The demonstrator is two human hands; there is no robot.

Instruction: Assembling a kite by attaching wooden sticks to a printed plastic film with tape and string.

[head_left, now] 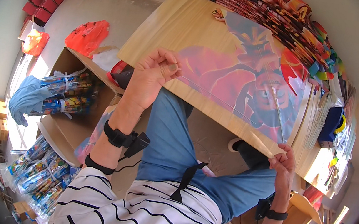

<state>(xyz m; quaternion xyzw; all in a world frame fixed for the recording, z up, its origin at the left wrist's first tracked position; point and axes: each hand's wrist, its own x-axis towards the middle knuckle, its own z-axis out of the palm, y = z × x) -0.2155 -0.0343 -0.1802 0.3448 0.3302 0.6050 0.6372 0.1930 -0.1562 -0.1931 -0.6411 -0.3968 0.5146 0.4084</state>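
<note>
A thin, see-through sheet (222, 72) printed with a red and dark cartoon figure lies on the wooden table (164, 23) in front of me. Slim, pale rod-like lines run along its near edge and across its right part. At the sheet's left end my left hand (158, 70) is raised, thumb and fingertips pinched together; whatever is between them is too fine to name. My right hand (283, 162) is pinched at the table's near edge, below the sheet's right corner, and what it grips is also unclear.
A thick stack of folded printed sheets (266, 16) lines the table's far side. A dark blue box (330, 126) and thin rods (316, 119) lie at the right. Left of me, an open carton (109, 106) holds bundled colourful packs (71, 85); wrapped packs (40, 170) lie lower left.
</note>
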